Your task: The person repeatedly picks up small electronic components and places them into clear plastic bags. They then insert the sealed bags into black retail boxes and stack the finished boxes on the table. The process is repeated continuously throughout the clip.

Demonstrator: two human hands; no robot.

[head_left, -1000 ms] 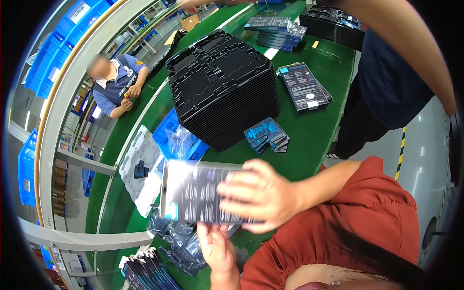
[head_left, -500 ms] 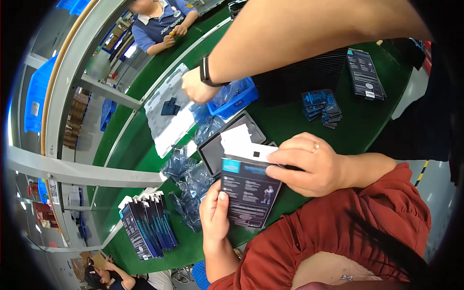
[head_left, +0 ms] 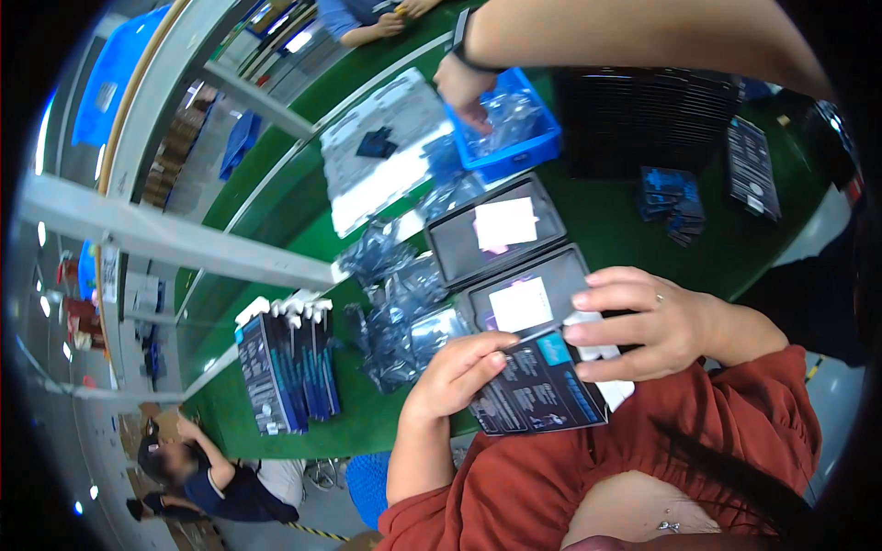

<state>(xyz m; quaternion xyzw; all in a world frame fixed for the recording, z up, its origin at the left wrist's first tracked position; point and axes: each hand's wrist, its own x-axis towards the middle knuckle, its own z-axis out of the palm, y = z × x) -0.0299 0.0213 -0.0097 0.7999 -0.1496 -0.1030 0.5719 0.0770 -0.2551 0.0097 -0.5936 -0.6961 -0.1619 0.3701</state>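
A dark printed cardboard box (head_left: 531, 395) with a light-blue corner is tilted in front of me, close to my lap. My left hand (head_left: 457, 375) grips its left edge, thumb on the printed face. Fingers of my right hand (head_left: 643, 323) are closed around its right end, where a white flap (head_left: 617, 395) sticks out. Just beyond the box lies an opened black case (head_left: 441, 248), with a white card (head_left: 505, 223) in its far half and another white card (head_left: 521, 305) in the near half. What the box holds is hidden.
Clear plastic bags (head_left: 395, 303) lie left of the case. Dark boxes (head_left: 289, 367) stand in a row at left. A co-worker's hand (head_left: 466, 90) reaches into a blue bin (head_left: 514, 165). Small dark packets (head_left: 671, 197) and a black stack (head_left: 643, 119) are at right.
The box has turned and moved right and nearer to me, uncovering the black case. The co-worker's hand has gone from beside the blue bin into it. My view has shifted.
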